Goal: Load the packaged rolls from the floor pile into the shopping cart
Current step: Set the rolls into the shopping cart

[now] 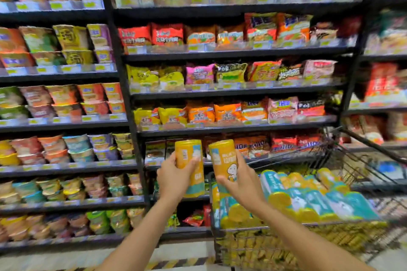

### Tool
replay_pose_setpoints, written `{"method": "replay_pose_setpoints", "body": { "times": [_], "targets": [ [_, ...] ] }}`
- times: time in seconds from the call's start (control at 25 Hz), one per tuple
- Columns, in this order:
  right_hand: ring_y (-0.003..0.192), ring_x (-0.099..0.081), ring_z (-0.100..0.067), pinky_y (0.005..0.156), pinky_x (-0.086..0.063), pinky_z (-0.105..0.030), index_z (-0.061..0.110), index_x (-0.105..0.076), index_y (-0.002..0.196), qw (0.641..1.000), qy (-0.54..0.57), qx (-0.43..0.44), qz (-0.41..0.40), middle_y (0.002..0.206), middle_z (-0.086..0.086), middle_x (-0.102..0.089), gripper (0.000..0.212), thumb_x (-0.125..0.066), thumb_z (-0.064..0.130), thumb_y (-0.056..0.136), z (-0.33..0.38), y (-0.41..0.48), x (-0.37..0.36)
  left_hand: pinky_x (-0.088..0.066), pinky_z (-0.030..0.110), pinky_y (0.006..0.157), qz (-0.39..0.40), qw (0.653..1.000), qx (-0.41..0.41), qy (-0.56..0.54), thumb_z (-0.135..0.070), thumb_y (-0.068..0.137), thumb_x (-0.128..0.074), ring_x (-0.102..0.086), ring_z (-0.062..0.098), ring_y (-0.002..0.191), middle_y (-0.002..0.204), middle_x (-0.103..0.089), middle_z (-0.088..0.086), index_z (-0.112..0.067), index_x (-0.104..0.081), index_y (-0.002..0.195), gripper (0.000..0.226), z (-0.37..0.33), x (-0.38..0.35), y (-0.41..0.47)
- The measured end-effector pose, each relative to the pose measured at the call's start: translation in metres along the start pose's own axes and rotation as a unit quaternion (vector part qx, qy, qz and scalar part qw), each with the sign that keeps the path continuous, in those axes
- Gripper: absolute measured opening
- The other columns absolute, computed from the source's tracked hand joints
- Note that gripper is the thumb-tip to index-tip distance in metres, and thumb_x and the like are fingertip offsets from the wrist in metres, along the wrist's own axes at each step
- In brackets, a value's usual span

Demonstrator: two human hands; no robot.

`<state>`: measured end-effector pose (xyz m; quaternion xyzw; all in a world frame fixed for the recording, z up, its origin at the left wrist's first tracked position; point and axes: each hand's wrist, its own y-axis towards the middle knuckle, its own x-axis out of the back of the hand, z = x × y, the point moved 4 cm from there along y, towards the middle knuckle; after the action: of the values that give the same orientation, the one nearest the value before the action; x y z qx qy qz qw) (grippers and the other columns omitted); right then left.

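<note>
The left roll (pixel 189 160) is being gripped by the left hand (pixel 174 179) and the right roll (pixel 223 161) by the right hand (pixel 242 185). Both are being held upright, long axes near vertical, at the left edge of the shopping cart (pixel 253 246). Many packaged rolls (pixel 308 201) are being carried inside it, lying sideways, before stocked shelves (pixel 220 54).

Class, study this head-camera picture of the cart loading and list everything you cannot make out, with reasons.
1. Floor pile: outside the head view, so the remaining rolls are unknown.
2. Shopping cart: right end cut off by the frame edge; loaded rolls in lower layers blur behind its wire wall.
3. Left roll and right roll: print motion-blurred, partly covered by the left hand and right hand.
4. Shelf price tags: blurred, unreadable.
</note>
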<state>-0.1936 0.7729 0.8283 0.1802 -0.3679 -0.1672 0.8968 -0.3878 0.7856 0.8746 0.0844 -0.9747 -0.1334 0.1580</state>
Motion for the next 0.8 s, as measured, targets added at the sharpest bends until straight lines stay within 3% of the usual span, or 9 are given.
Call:
{"method": "replay_pose_setpoints", "body": {
  "times": [0.16, 0.32, 0.44, 0.52, 0.64, 0.72, 0.8],
  "targets": [
    [0.112, -0.057, -0.018, 0.090, -0.050, -0.040, 0.030, -0.015, 0.149, 0.999, -0.004, -0.036, -0.004, 0.125, 0.005, -0.059, 0.092, -0.062, 0.061, 0.076, -0.059, 0.024, 0.029, -0.052, 0.029, 0.070, 0.026, 0.999, -0.001, 0.018, -0.047, 0.079, -0.070, -0.065, 0.005, 0.077, 0.081, -0.070, -0.011, -0.029, -0.068, 0.092, 0.023, -0.005, -0.076, 0.023],
    [0.111, -0.058, -0.023, 0.090, -0.050, -0.041, 0.023, -0.018, 0.149, 0.998, -0.010, -0.060, -0.018, 0.123, -0.001, -0.061, 0.094, -0.064, 0.060, 0.077, -0.101, 0.077, 0.034, -0.054, 0.033, 0.072, 0.054, 0.998, 0.008, 0.034, -0.050, 0.078, -0.070, -0.067, 0.009, 0.078, 0.080, -0.070, -0.010, -0.031, -0.066, 0.089, 0.023, 0.002, -0.138, 0.073],
    [0.115, -0.056, -0.026, 0.092, -0.047, -0.039, 0.019, -0.021, 0.149, 0.995, -0.025, -0.090, -0.018, 0.125, -0.002, -0.060, 0.090, -0.069, 0.049, 0.079, -0.129, 0.123, 0.030, -0.051, 0.027, 0.065, 0.064, 0.997, 0.009, 0.034, -0.048, 0.079, -0.070, -0.064, 0.006, 0.074, 0.076, -0.067, -0.012, -0.029, -0.066, 0.088, 0.021, 0.013, -0.175, 0.118],
    [0.108, -0.060, -0.026, 0.086, -0.049, -0.038, 0.019, -0.026, 0.147, 0.992, -0.032, -0.122, -0.005, 0.117, -0.003, -0.063, 0.087, -0.071, 0.048, 0.077, -0.155, 0.152, 0.021, -0.045, 0.022, 0.058, 0.082, 0.995, 0.026, 0.045, -0.046, 0.080, -0.069, -0.061, 0.004, 0.070, 0.073, -0.065, -0.014, -0.027, -0.067, 0.088, 0.021, 0.026, -0.200, 0.152],
    [0.101, -0.061, -0.028, 0.080, -0.048, -0.036, 0.021, -0.032, 0.142, 0.980, -0.034, -0.195, 0.033, 0.112, -0.006, -0.064, 0.084, -0.072, 0.050, 0.073, -0.193, 0.179, 0.005, -0.051, 0.030, 0.068, 0.111, 0.988, 0.075, 0.071, -0.050, 0.079, -0.069, -0.065, 0.015, 0.077, 0.076, -0.069, -0.006, -0.024, -0.067, 0.082, 0.026, 0.056, -0.235, 0.192],
    [0.108, -0.057, -0.031, 0.085, -0.045, -0.036, 0.020, -0.033, 0.140, 0.969, -0.056, -0.234, 0.056, 0.118, -0.010, -0.061, 0.089, -0.067, 0.058, 0.067, -0.215, 0.190, -0.001, -0.052, 0.035, 0.072, 0.130, 0.982, 0.105, 0.092, -0.054, 0.077, -0.069, -0.066, 0.022, 0.081, 0.079, -0.070, 0.001, -0.019, -0.066, 0.078, 0.035, 0.078, -0.254, 0.208],
    [0.115, -0.054, -0.032, 0.087, -0.042, -0.034, 0.016, -0.037, 0.137, 0.956, -0.085, -0.268, 0.085, 0.123, -0.011, -0.059, 0.083, -0.072, 0.052, 0.072, -0.235, 0.201, -0.008, -0.050, 0.038, 0.076, 0.152, 0.970, 0.136, 0.130, -0.057, 0.077, -0.067, -0.065, 0.028, 0.087, 0.086, -0.071, 0.008, -0.015, -0.064, 0.076, 0.043, 0.102, -0.273, 0.219]
  ]
}}
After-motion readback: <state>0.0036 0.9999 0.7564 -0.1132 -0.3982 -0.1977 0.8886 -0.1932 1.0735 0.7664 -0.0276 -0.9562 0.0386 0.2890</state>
